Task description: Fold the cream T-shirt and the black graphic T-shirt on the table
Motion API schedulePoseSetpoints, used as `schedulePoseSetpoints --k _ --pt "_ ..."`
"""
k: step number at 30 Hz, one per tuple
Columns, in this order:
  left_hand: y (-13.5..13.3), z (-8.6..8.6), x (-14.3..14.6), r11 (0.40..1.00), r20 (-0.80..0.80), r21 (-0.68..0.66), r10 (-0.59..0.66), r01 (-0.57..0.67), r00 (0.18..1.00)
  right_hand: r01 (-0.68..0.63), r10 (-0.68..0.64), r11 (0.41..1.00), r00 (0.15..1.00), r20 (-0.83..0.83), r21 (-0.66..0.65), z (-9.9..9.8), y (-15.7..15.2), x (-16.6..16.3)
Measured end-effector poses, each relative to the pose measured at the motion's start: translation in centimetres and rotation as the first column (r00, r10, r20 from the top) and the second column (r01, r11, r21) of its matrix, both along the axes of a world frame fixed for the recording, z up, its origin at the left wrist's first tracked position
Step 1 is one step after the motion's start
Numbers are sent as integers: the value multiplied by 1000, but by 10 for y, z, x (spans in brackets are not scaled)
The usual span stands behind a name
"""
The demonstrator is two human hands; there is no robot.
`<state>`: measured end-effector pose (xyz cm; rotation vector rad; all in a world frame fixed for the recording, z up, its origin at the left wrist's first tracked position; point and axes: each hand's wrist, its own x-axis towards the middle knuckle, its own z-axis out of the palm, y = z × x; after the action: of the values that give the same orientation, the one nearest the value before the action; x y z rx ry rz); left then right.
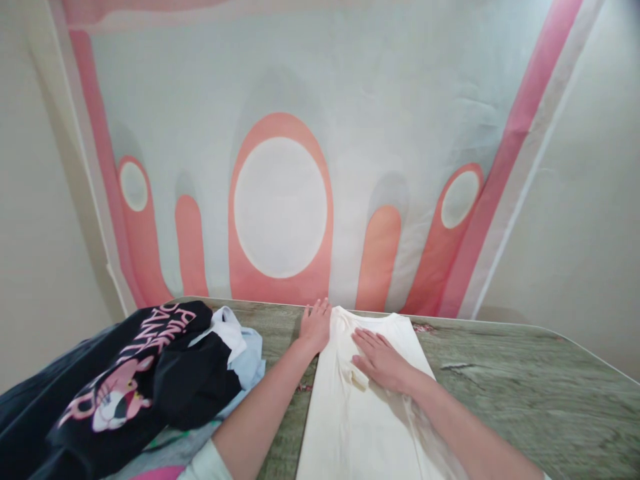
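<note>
Cream shirt [360,433] lies on the bench [510,393] — right hand [381,359] open flat on it, left hand [316,327] open at its left edge, neither gripping — beside piled clothes [197,383].

Grey-brown wood-grain table [525,380]: flat, long cream fabric garment [365,430] on it; left of that, separate heap of black, white, light-blue clothes [197,383].
</note>
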<state>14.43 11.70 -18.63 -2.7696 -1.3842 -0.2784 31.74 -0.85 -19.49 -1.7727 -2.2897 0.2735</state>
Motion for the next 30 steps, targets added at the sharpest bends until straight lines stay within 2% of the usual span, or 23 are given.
schedulePoseSetpoints --k 2,5,9,13,16,18,20,22,26,30 --pt "-11 -1 0 997 13 28 -71 71 997 16 -16 1000 1000 -9 6 -2 2 3" --pt "-24 -3 0 988 2 -83 -130 130 991 48 -48 999 999 2 -7 -2 4 10" --pt "-29 -6 -2 981 6 -152 -121 121 993 139 -136 989 989 64 -43 -3 3 27" --pt "-32 -5 -2 989 15 -122 -82 84 996 264 -266 964 958 104 35 -5 4 39" --pt "-43 -1 0 998 48 7 -68 68 997 214 -220 973 974 61 92 -6 5 37" --pt "-55 1 3 992 64 80 -98 93 993 147 -150 986 988 32 83 -7 6 33" --pt "-68 0 6 988 57 73 -139 134 989 103 -104 993 994 15 54 -7 5 31" --pt "-80 -3 8 987 50 18 -163 162 985 123 -124 991 992 13 57 -9 5 33" --pt "-87 -11 8 981 96 -31 -186 190 978 227 -226 959 974 -26 172 -8 6 46" --pt "-85 -5 4 979 217 23 -203 203 955 205 -170 943 974 -148 264 -2 2 53"
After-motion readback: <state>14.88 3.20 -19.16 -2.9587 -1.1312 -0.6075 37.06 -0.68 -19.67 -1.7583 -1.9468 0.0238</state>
